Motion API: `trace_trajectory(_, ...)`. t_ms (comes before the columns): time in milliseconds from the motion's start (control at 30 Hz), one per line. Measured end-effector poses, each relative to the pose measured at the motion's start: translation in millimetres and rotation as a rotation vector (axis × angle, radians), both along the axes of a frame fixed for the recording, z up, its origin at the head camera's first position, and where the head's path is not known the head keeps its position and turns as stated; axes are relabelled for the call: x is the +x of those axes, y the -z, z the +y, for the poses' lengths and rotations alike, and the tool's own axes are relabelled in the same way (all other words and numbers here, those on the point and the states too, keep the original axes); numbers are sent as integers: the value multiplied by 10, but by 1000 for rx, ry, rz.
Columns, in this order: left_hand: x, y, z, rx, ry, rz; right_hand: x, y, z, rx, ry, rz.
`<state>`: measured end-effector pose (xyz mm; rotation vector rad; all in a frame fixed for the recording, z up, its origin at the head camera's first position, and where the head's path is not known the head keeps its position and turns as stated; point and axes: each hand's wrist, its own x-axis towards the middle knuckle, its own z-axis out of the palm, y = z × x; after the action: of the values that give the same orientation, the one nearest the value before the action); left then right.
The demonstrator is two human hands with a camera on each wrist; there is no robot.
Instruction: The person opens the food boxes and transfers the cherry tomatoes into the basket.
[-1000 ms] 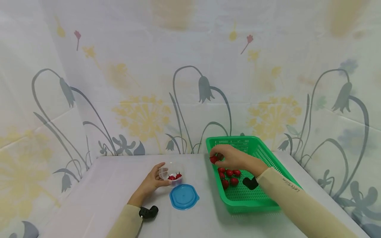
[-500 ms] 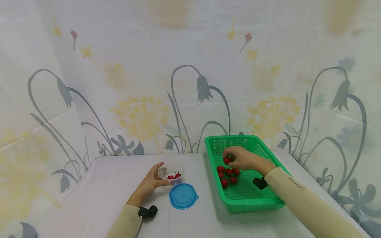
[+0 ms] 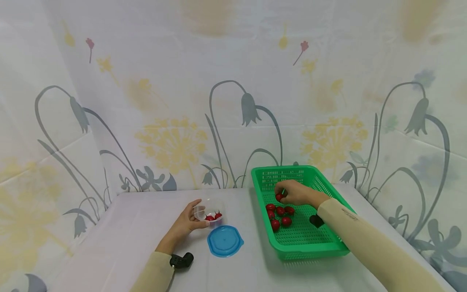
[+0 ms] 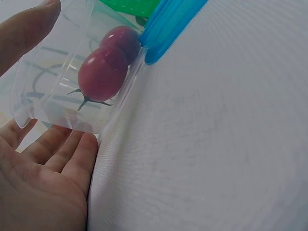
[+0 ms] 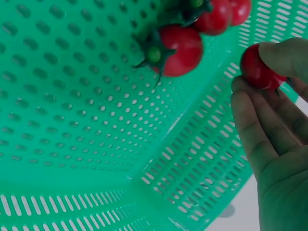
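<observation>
On the left of the head view my left hand (image 3: 187, 222) steadies a small clear plastic tub (image 3: 208, 203), thumb on one side and fingers on the other. Two cherry tomatoes (image 4: 102, 73) with green stems lie inside it. My right hand (image 3: 297, 192) is over the far part of a green perforated basket (image 3: 310, 248), pinching a single cherry tomato (image 5: 257, 68) between thumb and fingertips. Several more cherry tomatoes (image 3: 286, 221) rest on the basket floor along its left side, just nearer than that hand.
A blue plastic lid (image 3: 225, 241) lies flat on the white table cloth (image 3: 146, 219), between tub and basket. Behind the table hangs a flower-printed curtain (image 3: 175, 93). Black wrist devices (image 3: 181, 260) are worn at both cuffs.
My right hand, with a cherry tomato in its fingers, has shifted right from the basket's left rim to farther inside the basket. My left hand stays at the tub.
</observation>
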<state>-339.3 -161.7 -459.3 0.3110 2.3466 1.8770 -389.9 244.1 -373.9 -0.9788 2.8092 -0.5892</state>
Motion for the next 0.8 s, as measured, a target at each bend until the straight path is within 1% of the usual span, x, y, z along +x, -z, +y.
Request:
trace_trajectory(200, -4, 7, -5, 6, 2, -3, -113, 72, -16, 22, 18, -39)
trace_trajectory(433, -1, 6, -10, 12, 6, -5, -209, 150, -30, 96, 34, -65)
trace_trajectory(600, -6, 11, -12, 6, 10, -2, -233, 163, -32, 113, 54, -62)
trace_trajectory(800, -10, 12, -14, -2, 10, -1, -225, 159, -31, 111, 56, -64)
